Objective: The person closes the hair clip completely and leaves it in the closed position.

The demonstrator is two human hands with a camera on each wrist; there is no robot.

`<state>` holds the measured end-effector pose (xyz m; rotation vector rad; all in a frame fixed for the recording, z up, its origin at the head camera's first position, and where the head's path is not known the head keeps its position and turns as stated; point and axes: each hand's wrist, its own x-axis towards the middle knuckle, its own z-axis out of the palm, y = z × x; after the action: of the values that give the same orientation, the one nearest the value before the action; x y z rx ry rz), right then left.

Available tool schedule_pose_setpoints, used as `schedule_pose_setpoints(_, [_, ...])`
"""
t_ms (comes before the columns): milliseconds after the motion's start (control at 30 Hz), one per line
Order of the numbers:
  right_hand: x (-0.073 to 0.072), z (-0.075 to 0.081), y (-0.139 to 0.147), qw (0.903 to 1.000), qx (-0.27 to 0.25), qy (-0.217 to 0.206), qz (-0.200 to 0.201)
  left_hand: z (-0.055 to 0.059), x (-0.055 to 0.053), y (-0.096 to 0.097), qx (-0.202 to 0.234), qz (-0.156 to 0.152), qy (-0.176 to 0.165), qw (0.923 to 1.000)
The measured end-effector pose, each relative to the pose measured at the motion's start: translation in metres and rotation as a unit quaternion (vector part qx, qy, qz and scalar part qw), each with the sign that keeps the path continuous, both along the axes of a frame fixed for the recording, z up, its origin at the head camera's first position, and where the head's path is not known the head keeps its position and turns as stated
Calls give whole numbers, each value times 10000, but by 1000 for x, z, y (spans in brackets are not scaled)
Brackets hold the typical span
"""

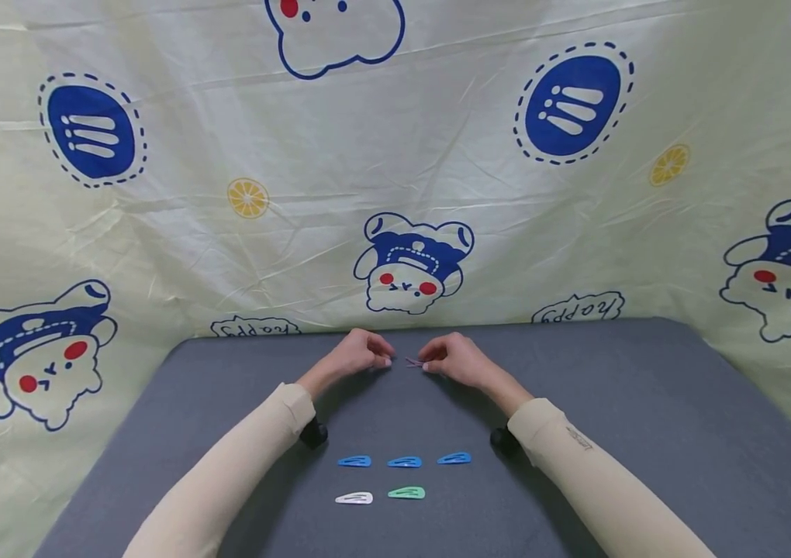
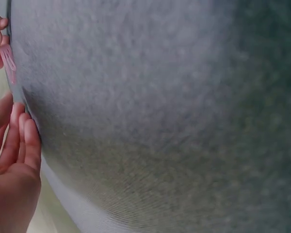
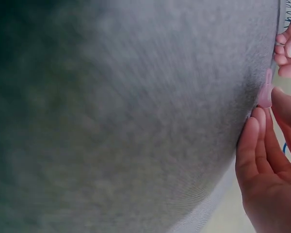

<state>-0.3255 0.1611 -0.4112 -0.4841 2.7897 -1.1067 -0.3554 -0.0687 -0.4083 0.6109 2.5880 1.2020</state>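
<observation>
At the far part of the grey table, my right hand (image 1: 461, 360) pinches a pink snap hair clip (image 3: 265, 93) by one end between thumb and fingertips. The clip's other end points toward my left hand, and its two prongs look spread apart in the head view. My left hand (image 1: 360, 353) is just left of the clip, a small gap away, its fingers loosely bent with nothing visible between them. In the left wrist view the pink clip (image 2: 8, 58) shows beyond the left fingertips.
Nearer the body, three blue hair clips (image 1: 405, 462) lie in a row on the grey table (image 1: 619, 418). Below them lie a white clip (image 1: 354, 498) and a green clip (image 1: 406, 493). A printed curtain (image 1: 437, 155) hangs behind the table's back edge.
</observation>
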Motion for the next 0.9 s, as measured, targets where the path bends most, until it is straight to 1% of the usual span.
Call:
schedule_pose_setpoints(100, [-4, -1, -1, 9999, 0, -50, 91, -1, -3, -1, 72, -98, -160, 9998])
schedule_pose_setpoints(267, [-11, -4, 0, 9998, -16, -110, 147, -3, -7, -1, 206, -118, -319, 9992])
schedule_pose_setpoints(433, [-15, -6, 1, 9999, 5, -124, 90, -4, -6, -1, 313, -137, -458, 9984])
schedule_pose_setpoints(567, [-16, -5, 1, 9999, -29, -123, 67, -4, -5, -3, 341, -43, -565, 9978])
schedule_pose_setpoints(733, [-13, -3, 1, 9998, -71, -160, -66, -4, -5, -3, 421, -42, -626, 9971])
schedule_pose_setpoints(900, [-13, -4, 1, 9998, -62, -158, -71, -5, -5, -3, 449, -46, -634, 9970])
